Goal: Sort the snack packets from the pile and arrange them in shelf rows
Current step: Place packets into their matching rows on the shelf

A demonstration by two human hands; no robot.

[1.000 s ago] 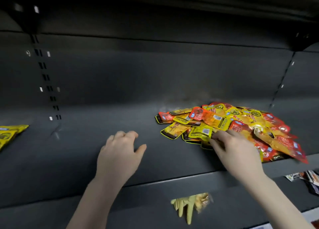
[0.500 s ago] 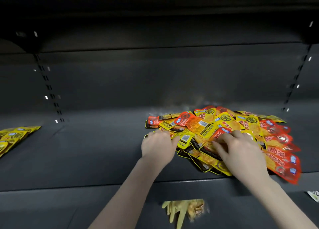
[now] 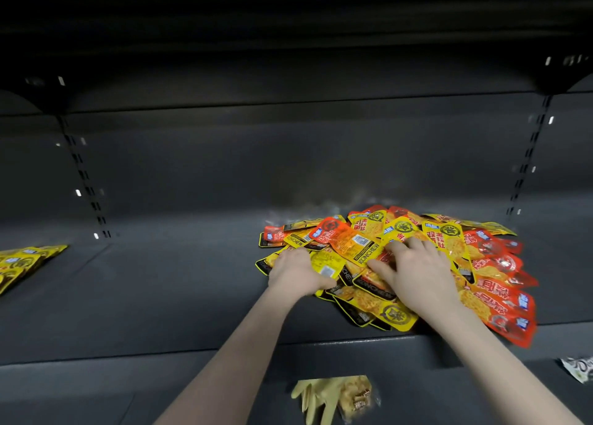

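My left hand (image 3: 296,272) lies knuckles-up on the pile's left edge, fingers curled onto a yellow foil snack packet (image 3: 324,261); whether they grip it, I can't tell. My right hand (image 3: 417,270) presses spread fingers on the heap of yellow and red snack packets (image 3: 487,264). Heap sits right on dark grey metal shelf (image 3: 160,290). Row of yellow packets (image 3: 22,262) far left.

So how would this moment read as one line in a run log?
stage: sorting | left hand: on pile's left edge | right hand: spread on pile | yellow row: far left of shelf
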